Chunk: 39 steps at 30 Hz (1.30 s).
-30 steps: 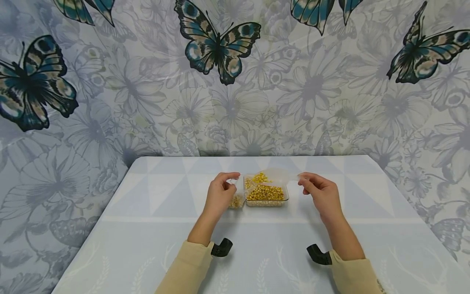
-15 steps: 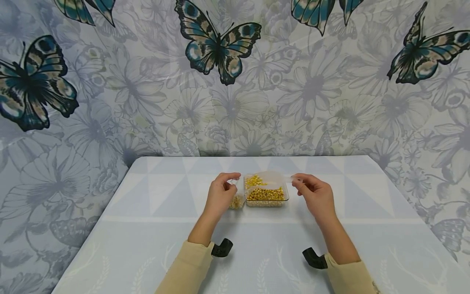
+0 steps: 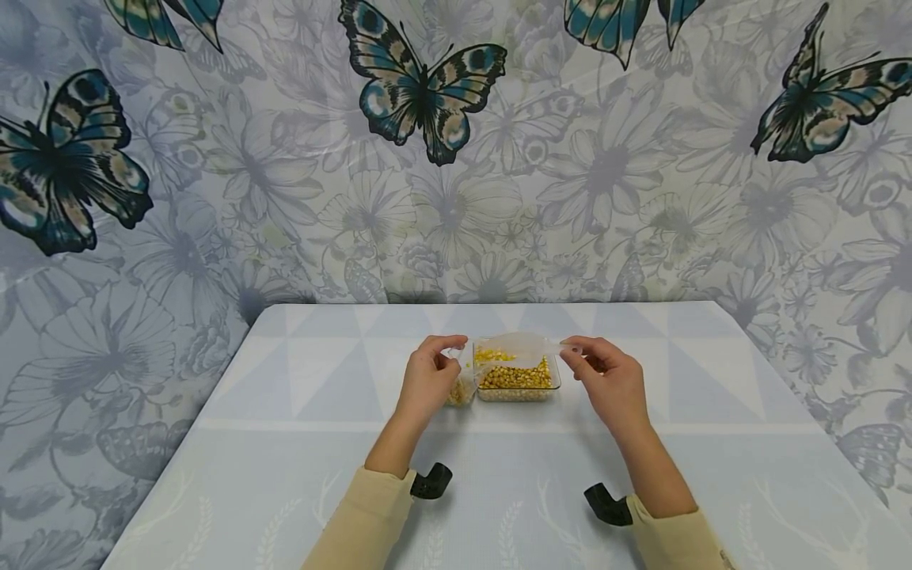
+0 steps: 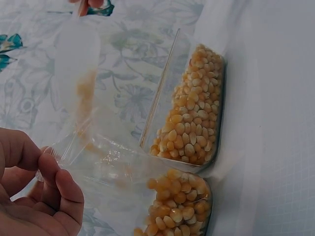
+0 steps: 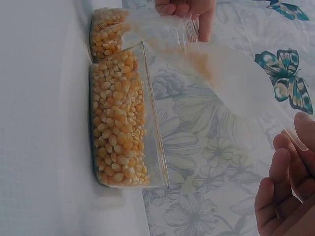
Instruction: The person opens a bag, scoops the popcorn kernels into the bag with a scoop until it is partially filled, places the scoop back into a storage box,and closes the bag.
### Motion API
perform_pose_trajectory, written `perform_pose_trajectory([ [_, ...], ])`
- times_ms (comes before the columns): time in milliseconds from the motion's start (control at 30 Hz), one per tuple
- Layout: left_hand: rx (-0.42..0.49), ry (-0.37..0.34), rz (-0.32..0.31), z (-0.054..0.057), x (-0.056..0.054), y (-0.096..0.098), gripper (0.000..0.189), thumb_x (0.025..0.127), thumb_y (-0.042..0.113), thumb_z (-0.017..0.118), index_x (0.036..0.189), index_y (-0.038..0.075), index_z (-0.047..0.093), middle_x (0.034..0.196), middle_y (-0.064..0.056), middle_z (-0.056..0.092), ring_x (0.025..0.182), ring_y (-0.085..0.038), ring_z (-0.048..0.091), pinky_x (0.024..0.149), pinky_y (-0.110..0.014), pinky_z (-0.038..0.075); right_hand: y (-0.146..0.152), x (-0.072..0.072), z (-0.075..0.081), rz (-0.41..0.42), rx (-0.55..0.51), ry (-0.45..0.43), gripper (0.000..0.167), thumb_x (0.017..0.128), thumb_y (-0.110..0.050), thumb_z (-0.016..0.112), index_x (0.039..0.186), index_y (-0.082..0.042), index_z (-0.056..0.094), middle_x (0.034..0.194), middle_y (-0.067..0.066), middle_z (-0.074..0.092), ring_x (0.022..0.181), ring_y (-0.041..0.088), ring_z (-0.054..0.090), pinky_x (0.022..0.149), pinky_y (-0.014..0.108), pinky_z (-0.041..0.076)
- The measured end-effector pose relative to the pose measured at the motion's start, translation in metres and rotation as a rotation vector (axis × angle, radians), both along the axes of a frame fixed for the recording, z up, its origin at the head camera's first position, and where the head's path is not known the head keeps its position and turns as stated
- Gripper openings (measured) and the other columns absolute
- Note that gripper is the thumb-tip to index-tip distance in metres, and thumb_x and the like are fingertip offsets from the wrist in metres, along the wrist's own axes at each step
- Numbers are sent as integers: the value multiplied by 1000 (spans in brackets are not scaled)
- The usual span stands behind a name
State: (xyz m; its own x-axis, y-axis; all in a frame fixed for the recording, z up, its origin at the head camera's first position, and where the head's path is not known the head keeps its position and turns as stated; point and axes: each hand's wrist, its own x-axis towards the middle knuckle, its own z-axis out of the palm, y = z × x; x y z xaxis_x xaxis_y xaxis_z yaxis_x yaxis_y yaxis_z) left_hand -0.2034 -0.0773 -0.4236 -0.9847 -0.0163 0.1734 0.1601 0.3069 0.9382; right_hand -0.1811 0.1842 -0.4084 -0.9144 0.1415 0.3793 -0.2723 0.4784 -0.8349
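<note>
My left hand (image 3: 426, 380) pinches the upper edge of a clear plastic bag (image 4: 110, 162), which stands on the table with corn kernels (image 4: 177, 206) in its bottom. With thumb and fingers, my right hand (image 3: 611, 378) grips the thin handle of a translucent white scoop (image 5: 241, 81). The scoop is tilted, its tip at the bag's mouth, and kernels show through its front end. Below the scoop sits a rectangular glass container (image 5: 156, 123), filled well up with yellow corn kernels (image 5: 115, 137). The bag stands right beside the container's left end in the head view.
A pale table (image 3: 499, 459) with a triangle and leaf pattern carries everything. Behind it hangs a floral backdrop (image 3: 456, 214) with butterflies. Black curved pieces (image 3: 431, 480) stick out from both sleeve cuffs.
My right hand has moved left with the scoop, which is now tipped more towards the bag. Kernels have shifted to the scoop's front end. My left hand has stayed at the bag.
</note>
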Motion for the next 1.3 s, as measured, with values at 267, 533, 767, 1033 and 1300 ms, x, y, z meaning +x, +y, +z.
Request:
perform_pose_trajectory([
  [267, -4, 8, 5, 0, 0, 0, 42, 87, -5, 53, 119, 14, 73, 113, -4, 67, 70, -15, 46, 55, -20, 38, -1, 2, 2, 0, 23, 31, 14, 91, -19, 73, 104, -14, 76, 86, -2, 67, 65, 4, 59, 53, 23, 46],
  [533, 4, 5, 4, -1, 0, 0, 42, 87, -5, 53, 119, 14, 72, 113, -3, 67, 70, -15, 45, 55, -21, 37, -1, 3, 5, 1, 25, 38, 15, 91, -21, 73, 105, -16, 76, 81, -8, 65, 65, 3, 59, 54, 22, 47],
  [767, -9, 8, -1, 0, 0, 0, 42, 87, -5, 53, 121, 10, 71, 113, -4, 67, 71, -16, 46, 55, -21, 37, 0, 2, 4, 2, 17, 66, 15, 91, -20, 73, 105, -15, 75, 81, -10, 64, 64, 4, 59, 54, 22, 47],
  [1033, -13, 9, 2, -1, -1, 0, 43, 87, -5, 52, 119, 15, 73, 113, -3, 67, 70, -15, 45, 55, -21, 37, 2, 1, 4, 1, 16, 65, 17, 92, -21, 72, 107, -15, 75, 82, -10, 64, 66, 4, 59, 56, 20, 48],
  [1300, -12, 12, -5, -1, 0, 1, 42, 87, -5, 53, 119, 15, 72, 114, -3, 67, 71, -15, 46, 56, -21, 38, 3, 2, 7, 7, 6, 70, 18, 92, -20, 71, 109, -14, 75, 81, -12, 63, 66, 6, 59, 56, 20, 48],
])
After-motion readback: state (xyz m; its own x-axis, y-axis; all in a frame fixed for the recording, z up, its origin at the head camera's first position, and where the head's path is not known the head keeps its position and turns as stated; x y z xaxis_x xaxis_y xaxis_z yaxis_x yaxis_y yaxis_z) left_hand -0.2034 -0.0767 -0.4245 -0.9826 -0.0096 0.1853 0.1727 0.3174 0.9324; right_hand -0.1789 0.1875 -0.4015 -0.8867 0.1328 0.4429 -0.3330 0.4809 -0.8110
